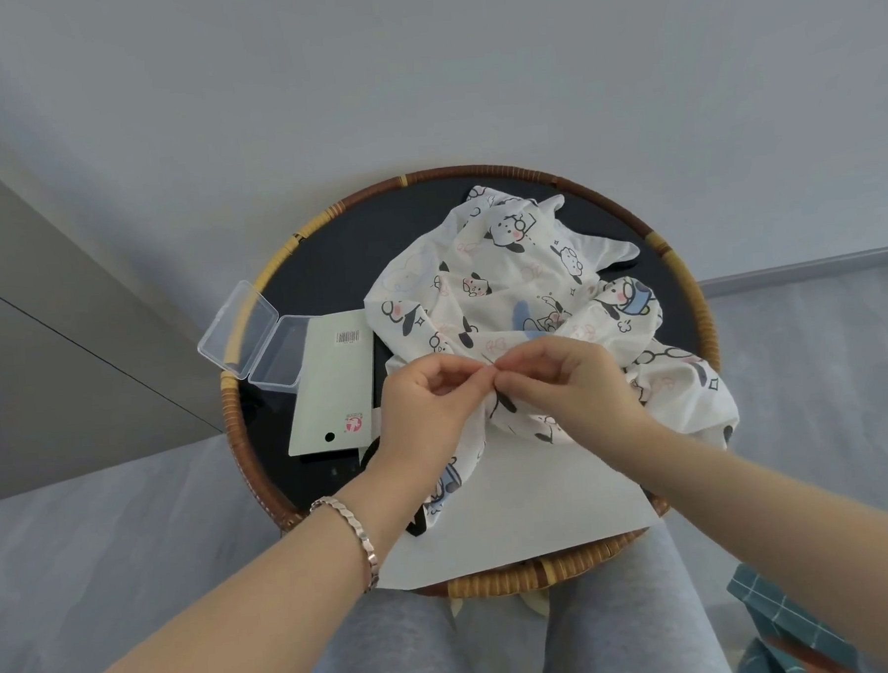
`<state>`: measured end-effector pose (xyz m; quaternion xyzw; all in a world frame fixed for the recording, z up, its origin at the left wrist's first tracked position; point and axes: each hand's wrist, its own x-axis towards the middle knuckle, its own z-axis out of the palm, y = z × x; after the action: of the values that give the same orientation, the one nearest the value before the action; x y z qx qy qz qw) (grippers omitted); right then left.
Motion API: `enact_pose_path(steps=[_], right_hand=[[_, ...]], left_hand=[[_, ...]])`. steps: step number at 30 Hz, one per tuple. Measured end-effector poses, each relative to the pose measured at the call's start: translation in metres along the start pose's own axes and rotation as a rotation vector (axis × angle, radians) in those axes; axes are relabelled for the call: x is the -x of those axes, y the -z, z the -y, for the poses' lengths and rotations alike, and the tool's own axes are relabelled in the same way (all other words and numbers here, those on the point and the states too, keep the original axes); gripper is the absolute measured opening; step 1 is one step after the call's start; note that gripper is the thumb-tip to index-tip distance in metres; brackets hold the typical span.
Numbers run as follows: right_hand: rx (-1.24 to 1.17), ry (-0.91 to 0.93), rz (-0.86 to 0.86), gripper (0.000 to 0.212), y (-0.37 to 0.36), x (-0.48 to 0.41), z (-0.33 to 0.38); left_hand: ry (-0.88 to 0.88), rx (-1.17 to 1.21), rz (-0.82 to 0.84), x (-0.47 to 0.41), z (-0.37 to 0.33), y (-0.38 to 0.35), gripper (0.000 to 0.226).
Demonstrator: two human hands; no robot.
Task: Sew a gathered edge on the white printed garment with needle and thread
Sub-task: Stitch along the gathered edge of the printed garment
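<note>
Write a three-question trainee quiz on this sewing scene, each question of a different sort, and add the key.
1. True or false: the clear plastic case, left of the white printed garment on the rattan-rimmed round table, lies shut.
2. Which wrist wears the metal bracelet? A) left B) right C) neither
3. Fill in: the pale green card beside the case bears a printed ____.
Key: 1 false, its lid is folded open; 2 A; 3 barcode.
</note>
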<state>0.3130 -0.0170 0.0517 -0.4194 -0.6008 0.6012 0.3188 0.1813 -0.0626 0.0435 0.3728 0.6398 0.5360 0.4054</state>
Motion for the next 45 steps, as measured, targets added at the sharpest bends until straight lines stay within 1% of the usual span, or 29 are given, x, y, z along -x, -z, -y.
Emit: enact_pose_path(steps=[2,7,9,12,14,17,19,20,21,22,24,26,27,28,29,31,32,33,35,36,37,39,41,43,45], right_hand=[[-0.068,-0.067,-0.062,0.016,-0.003,-0.002,-0.003],[-0.082,-0.171,-0.07,0.011,-0.009,-0.005,-0.007],[-0.095,-0.171,-0.102,0.015,-0.01,-0.007,-0.005],[-0.133,-0.137,-0.223,0.016,-0.013,-0.012,-0.002],[-0.228,-0.093,-0.303,0.014,-0.014,-0.016,0.004],[-0.548,-0.047,-0.338,0.012,-0.009,-0.025,0.02],[-0.696,-0.065,-0.261,0.014,-0.003,-0.031,0.032],[-0.673,-0.083,-0.189,0.015,-0.001,-0.033,0.035],[-0.558,-0.1,-0.118,0.015,0.001,-0.033,0.037],[-0.351,-0.105,-0.067,0.014,0.003,-0.034,0.036],[0.265,-0.076,-0.024,0.011,0.014,-0.036,0.03],[0.908,-0.025,-0.063,0.015,0.034,-0.039,0.023],[1.161,-0.031,-0.114,0.018,0.046,-0.041,0.022],[1.331,-0.063,-0.179,0.02,0.057,-0.043,0.022],[1.444,-0.104,-0.239,0.024,0.066,-0.043,0.021],[1.536,-0.151,-0.264,0.031,0.07,-0.046,0.02],[1.483,-0.146,-0.251,0.03,0.066,-0.048,0.019],[1.356,-0.128,-0.233,0.024,0.058,-0.048,0.02],[1.024,-0.087,-0.131,0.014,0.036,-0.041,0.024],[0.908,-0.046,-0.05,0.019,0.024,-0.038,0.027],[0.855,-0.017,0.029,0.023,0.015,-0.034,0.03],[0.885,0.033,0.125,0.029,0.005,-0.03,0.026],[0.886,0.02,0.135,0.031,0.001,-0.031,0.02],[0.844,0.029,0.113,0.026,-0.001,-0.029,0.016],[0.739,0.037,0.096,0.018,0.0,-0.028,0.011]], left_hand=[[0.049,0.002,-0.009,-0.002,0.0,-0.002,0.012],[0.145,-0.045,-0.019,-0.008,0.002,-0.002,0.009],[0.164,-0.059,-0.003,-0.011,-0.001,-0.001,0.008],[0.178,-0.081,0.017,-0.016,-0.008,-0.004,0.011],[0.204,-0.12,0.024,-0.018,-0.009,-0.006,0.01],[0.184,-0.243,0.041,-0.018,-0.002,-0.005,0.017],[0.127,-0.313,0.039,-0.017,0.0,-0.003,0.021],[0.097,-0.352,0.03,-0.017,0.0,-0.001,0.022],[0.069,-0.403,0.02,-0.017,0.0,0.002,0.023],[0.036,-0.473,0.011,-0.017,0.0,0.006,0.022],[-0.019,-0.612,-0.001,-0.022,0.001,0.013,0.016],[-0.034,-0.661,-0.025,-0.026,0.002,0.02,0.013],[-0.037,-0.658,-0.035,-0.027,0.002,0.023,0.012],[-0.041,-0.648,-0.045,-0.027,0.002,0.024,0.01],[-0.047,-0.636,-0.054,-0.027,0.002,0.024,0.008],[-0.052,-0.588,-0.057,-0.024,0.001,0.02,0.007],[-0.05,-0.554,-0.05,-0.022,0.0,0.017,0.008],[-0.05,-0.524,-0.037,-0.02,-0.001,0.015,0.011],[-0.059,-0.473,-0.01,-0.017,-0.003,0.012,0.018],[-0.064,-0.448,-0.002,-0.016,-0.004,0.012,0.019],[-0.067,-0.429,0.001,-0.015,-0.005,0.012,0.019],[-0.072,-0.407,0.006,-0.014,-0.005,0.013,0.017],[-0.084,-0.399,0.019,-0.013,-0.006,0.013,0.017],[-0.101,-0.413,0.036,-0.011,-0.007,0.013,0.019],[-0.122,-0.438,0.036,-0.009,-0.007,0.013,0.019]])
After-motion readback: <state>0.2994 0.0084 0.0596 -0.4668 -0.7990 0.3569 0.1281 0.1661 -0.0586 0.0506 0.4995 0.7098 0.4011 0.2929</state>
